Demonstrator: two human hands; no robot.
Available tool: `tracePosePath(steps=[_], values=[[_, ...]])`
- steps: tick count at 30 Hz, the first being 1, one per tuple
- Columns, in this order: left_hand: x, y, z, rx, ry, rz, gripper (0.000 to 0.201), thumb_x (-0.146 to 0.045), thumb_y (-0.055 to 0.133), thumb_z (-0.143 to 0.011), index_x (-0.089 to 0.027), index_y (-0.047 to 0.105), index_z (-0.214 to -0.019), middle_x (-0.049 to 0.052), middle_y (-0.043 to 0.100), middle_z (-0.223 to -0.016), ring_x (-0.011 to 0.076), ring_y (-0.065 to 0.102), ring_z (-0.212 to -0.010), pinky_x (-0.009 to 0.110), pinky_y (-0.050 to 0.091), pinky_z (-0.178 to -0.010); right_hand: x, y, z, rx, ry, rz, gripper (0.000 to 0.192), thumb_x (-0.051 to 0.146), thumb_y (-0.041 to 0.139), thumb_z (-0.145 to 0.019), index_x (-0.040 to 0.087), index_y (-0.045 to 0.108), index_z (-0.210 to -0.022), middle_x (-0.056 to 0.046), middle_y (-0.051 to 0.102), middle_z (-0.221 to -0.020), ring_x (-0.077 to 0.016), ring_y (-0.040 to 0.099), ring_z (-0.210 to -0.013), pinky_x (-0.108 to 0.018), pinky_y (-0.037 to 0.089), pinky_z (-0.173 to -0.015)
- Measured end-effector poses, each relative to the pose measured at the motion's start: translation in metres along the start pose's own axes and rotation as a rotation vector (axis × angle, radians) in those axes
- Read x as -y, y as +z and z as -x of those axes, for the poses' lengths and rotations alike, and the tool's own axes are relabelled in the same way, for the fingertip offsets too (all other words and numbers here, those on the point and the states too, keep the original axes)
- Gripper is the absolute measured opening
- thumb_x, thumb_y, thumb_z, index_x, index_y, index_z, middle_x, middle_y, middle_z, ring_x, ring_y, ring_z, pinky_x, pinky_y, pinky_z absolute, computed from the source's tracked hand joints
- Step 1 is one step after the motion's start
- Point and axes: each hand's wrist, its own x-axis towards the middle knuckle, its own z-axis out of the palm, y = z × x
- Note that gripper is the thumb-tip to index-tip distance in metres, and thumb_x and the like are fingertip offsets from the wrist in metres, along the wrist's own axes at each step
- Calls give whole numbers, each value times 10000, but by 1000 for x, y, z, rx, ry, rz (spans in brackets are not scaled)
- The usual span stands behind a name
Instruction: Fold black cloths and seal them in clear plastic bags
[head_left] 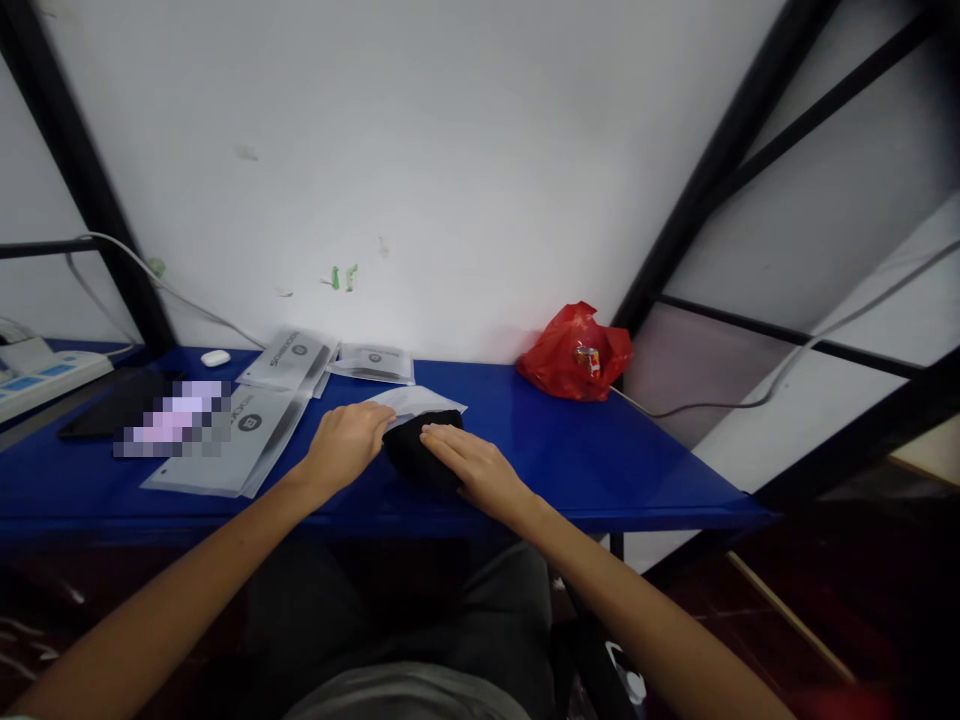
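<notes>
Black folded cloth (417,450) lies on the blue desk (600,450) right in front of me, near the front edge, with both my hands on it. Its long axis runs from upper left down to lower right across the desk, slanting toward my right forearm.

My left hand (346,440) sits at the cloth's left end, fingers (379,418) curled loosely over that edge; I cannot tell whether they are pinching the fabric or only pressing against it. My right hand (474,465) lies flat along the top of the cloth, fingers (442,437) stretched out and close together, palm down, gripping nothing. The two sets of fingertips nearly meet at the cloth's far left corner. So the cloth lies between my hands and partly under the right one; the right hand covers more of it, while the left is beside its end.

A white plastic sleeve (420,400) sits just behind the cloth, touching or tucked under its far edge. To the left lie several grey printed pouches (251,425), one near my left wrist and others farther back by the wall. A small white earbud case (215,357) rests at the back left, and a red plastic bag (574,352) sits well apart at the back right against the wall.
</notes>
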Motion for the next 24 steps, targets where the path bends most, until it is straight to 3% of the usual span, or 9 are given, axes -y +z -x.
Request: tracePosePath(steps=[6, 12, 17, 21, 24], values=[[-6, 2, -1, -19, 51, 80, 304, -248, 381, -934, -207, 681, -964, 38, 688, -838, 165, 626, -810, 247, 421, -674, -3, 7, -5, 27, 148, -23, 730, -55, 408, -615, 166, 433, -1310, -123, 530, -1318, -212, 487, -1233, -376, 455, -995], [-8, 5, -1, -5, 67, 77, 289, -200, 385, -920, -189, 668, -977, 43, 693, -861, 175, 635, -818, 258, 444, -682, -2, 21, -7, -110, 424, -141, 782, -50, 403, -565, 200, 442, -1305, -93, 584, -1249, -224, 541, -1170, -413, 462, -978], [-6, 10, -5, -51, 118, 246, 285, -216, 384, -929, -195, 667, -954, 34, 702, -916, 164, 630, -886, 266, 457, -800, 3, 23, -10, 9, 225, -54, 724, -55, 429, -641, 167, 401, -1330, -120, 530, -1303, -217, 493, -1214, -372, 475, -966], [-8, 7, -7, -55, 172, 437, 281, -216, 386, -929, -195, 666, -906, 17, 704, -925, 144, 625, -868, 252, 455, -824, -3, 24, -23, 54, 105, 88, 455, 33, 401, -840, 161, 471, -1271, -126, 607, -1168, -214, 560, -1099, -370, 495, -925], [-14, 5, -6, -48, 206, 486, 287, -201, 376, -930, -187, 660, -893, 19, 701, -926, 142, 622, -857, 259, 462, -814, -11, 31, -33, 95, 70, 117, 336, 84, 395, -888, 145, 555, -1176, -132, 640, -1092, -226, 590, -1039, -390, 498, -916]])
